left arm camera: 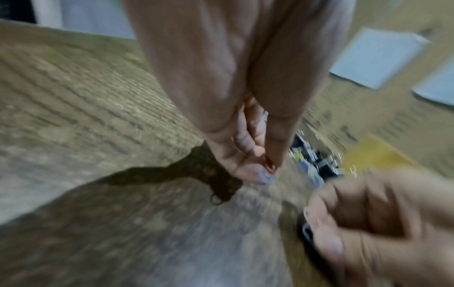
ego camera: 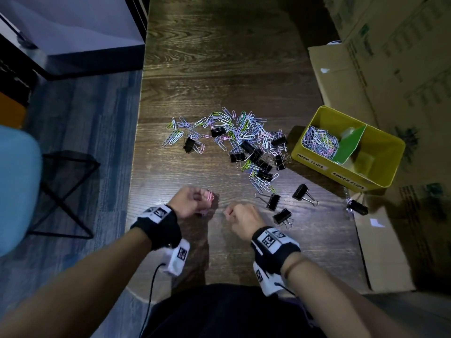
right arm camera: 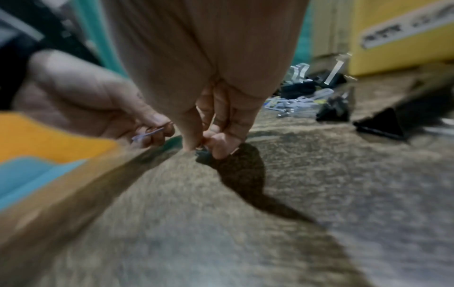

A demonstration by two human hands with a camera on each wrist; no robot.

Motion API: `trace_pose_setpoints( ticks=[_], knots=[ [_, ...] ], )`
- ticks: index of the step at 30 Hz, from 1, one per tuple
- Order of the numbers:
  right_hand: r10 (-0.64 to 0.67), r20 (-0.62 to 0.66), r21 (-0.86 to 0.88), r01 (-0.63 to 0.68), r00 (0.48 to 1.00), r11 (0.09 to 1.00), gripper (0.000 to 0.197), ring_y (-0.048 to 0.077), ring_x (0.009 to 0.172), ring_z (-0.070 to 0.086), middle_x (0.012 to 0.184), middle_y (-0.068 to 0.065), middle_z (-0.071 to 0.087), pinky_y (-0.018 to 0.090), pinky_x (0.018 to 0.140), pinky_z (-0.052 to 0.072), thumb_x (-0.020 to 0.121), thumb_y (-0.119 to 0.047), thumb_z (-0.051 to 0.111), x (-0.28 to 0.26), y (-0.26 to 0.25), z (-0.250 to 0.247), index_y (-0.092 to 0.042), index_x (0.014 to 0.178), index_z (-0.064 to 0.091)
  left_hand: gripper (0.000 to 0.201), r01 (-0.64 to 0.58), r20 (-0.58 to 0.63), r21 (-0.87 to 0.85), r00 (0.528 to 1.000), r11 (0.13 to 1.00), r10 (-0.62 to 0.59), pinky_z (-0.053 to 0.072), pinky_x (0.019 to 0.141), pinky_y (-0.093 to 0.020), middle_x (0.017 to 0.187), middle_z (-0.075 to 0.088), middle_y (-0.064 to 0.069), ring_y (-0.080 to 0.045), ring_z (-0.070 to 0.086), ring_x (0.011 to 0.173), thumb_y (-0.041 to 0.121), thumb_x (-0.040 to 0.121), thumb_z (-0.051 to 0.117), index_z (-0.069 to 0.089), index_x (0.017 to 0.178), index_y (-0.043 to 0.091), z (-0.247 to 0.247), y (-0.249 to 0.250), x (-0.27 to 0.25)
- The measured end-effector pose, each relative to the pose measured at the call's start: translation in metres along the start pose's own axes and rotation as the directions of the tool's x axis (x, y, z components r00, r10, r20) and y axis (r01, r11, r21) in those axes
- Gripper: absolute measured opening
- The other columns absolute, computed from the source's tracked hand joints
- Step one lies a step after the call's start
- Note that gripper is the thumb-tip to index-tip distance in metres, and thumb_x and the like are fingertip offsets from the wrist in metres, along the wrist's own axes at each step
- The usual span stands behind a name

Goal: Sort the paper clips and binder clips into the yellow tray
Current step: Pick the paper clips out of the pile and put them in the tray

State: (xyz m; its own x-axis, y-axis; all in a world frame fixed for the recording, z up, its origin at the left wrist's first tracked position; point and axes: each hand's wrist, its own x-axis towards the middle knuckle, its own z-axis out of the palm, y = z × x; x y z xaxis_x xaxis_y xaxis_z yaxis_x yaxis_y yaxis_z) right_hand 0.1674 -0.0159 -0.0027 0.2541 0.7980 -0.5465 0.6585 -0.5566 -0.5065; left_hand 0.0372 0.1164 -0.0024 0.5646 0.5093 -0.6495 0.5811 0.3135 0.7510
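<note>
1. Your left hand (ego camera: 189, 201) pinches pink paper clips (ego camera: 209, 195); your right hand (ego camera: 244, 217) curls its fingertips on something small at the table, too blurred to identify.
2. Carry them right to the yellow tray (ego camera: 380, 178), dropping them into the near-left compartment among the paper clips there, away from the binder clips (ego camera: 273, 201).

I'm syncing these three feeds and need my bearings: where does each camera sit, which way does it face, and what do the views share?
Head: worn on the head, looking down at the table, clip pile and yellow tray; both forearms and hands show.
Left wrist: looks along the left hand, which pinches paper clips; the right hand shows at lower right.
Right wrist: looks along the right hand, fingertips at the tabletop on something small and blurred; the left hand shows at left.
Shared: all three show both hands and the tray.
</note>
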Motion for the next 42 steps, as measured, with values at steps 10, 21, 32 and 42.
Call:
trace_pose_setpoints(
  ticks=[10, 21, 32, 42],
  knots=[
    [0.185, -0.237, 0.834, 0.102, 0.954, 0.543, 0.028, 0.005, 0.056, 0.063, 0.076, 0.007, 0.06, 0.018, 0.055, 0.052, 0.087, 0.007, 0.059, -0.022, 0.031, -0.096, -0.005, 0.112, 0.057, 0.013, -0.207, 0.187, -0.223, 0.95, 0.952, 0.25, 0.05, 0.052, -0.021, 0.061, 0.062, -0.005, -0.014, 0.056, 0.051, -0.01, 0.08, 0.061, 0.06, 0.079, 0.003, 0.048, 0.151, 0.044],
    [0.52, -0.515, 0.808, 0.183, 0.681, 0.561, 0.018, 0.022, 0.073, 0.069, 0.092, 0.015, 0.068, 0.032, 0.072, 0.058, 0.085, 0.002, 0.064, -0.018, 0.11, -0.208, -0.014, 0.094, 0.063, 0.014, -0.421, 0.255, 0.422, 0.905, 0.803, 0.34, 0.05, 0.064, -0.024, 0.076, 0.07, -0.004, -0.017, 0.065, 0.07, 0.01, 0.076, 0.073, 0.072, 0.091, 0.011, 0.176, 0.231, 0.112],
    [0.38, -0.527, 0.323, -0.235, 0.76, 0.917, 0.034, 0.016, 0.102, 0.061, 0.109, 0.001, 0.067, 0.024, 0.093, 0.047, 0.088, -0.02, 0.064, 0.018, 0.097, -0.226, -0.02, 0.122, 0.062, 0.019, -0.385, 0.23, 0.1, 0.906, 0.917, 0.355, 0.057, 0.073, -0.032, 0.081, 0.069, -0.012, -0.015, 0.067, 0.073, 0.003, 0.083, 0.064, 0.066, 0.102, 0.001, 0.113, 0.197, 0.094],
    [-0.28, -0.221, -0.119, 0.259, 0.934, 0.959, 0.045, 0.025, 0.12, 0.048, 0.129, 0.006, 0.049, 0.039, 0.1, 0.042, 0.09, -0.015, 0.055, 0.105, -0.022, -0.152, -0.021, 0.134, 0.048, 0.045, -0.103, -0.119, 0.832, 0.927, 0.545, 0.355, 0.044, 0.085, -0.031, 0.114, 0.053, -0.017, -0.031, 0.057, 0.091, 0.025, 0.077, 0.073, 0.059, 0.119, 0.017, -0.08, 0.102, 0.084]
  ],
)
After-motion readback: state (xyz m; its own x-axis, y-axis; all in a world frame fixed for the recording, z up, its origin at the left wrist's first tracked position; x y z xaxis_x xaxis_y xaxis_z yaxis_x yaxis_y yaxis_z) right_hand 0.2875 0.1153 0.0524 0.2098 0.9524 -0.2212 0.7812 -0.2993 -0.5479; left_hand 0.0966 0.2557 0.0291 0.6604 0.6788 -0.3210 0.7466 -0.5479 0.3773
